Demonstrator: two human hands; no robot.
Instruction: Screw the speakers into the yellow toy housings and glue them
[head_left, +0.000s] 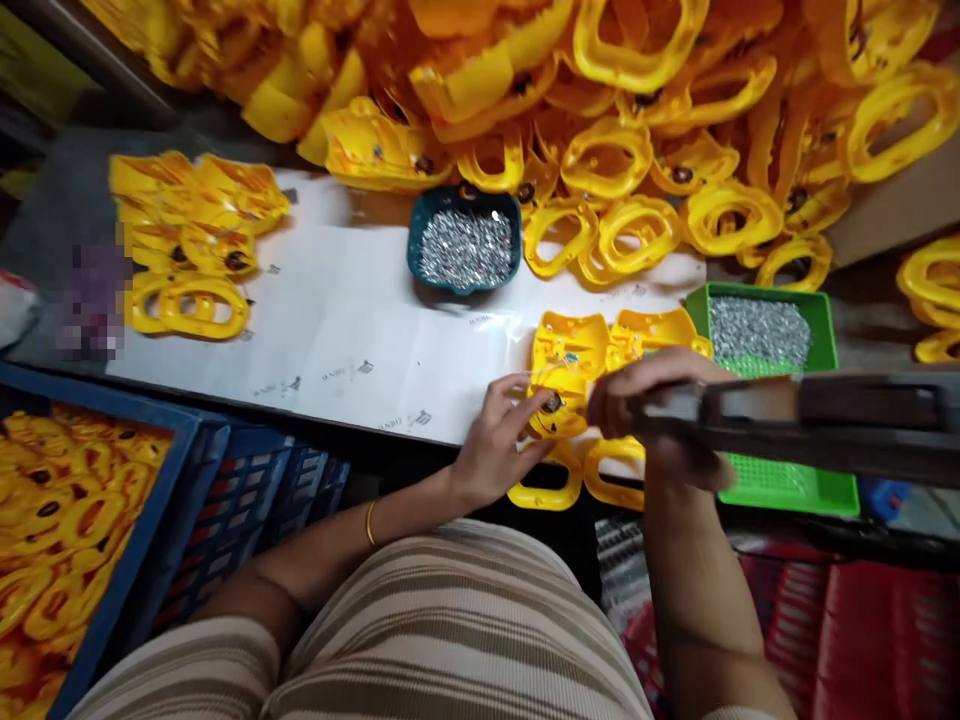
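Yellow casing (570, 345): long axis front-to-back, loop end nearest. Left hand (499, 440) fingers grasp it; right hand (645, 400) clenches dark tool (810, 415); green tray (787, 490) beside.

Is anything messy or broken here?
Nothing looks broken or spilled. The yellow pieces under the left hand hang over the table edge, and the big yellow heap tumbles right up against the teal bowl of screws.

Head camera, steep downward look, close over worktable (337, 330).
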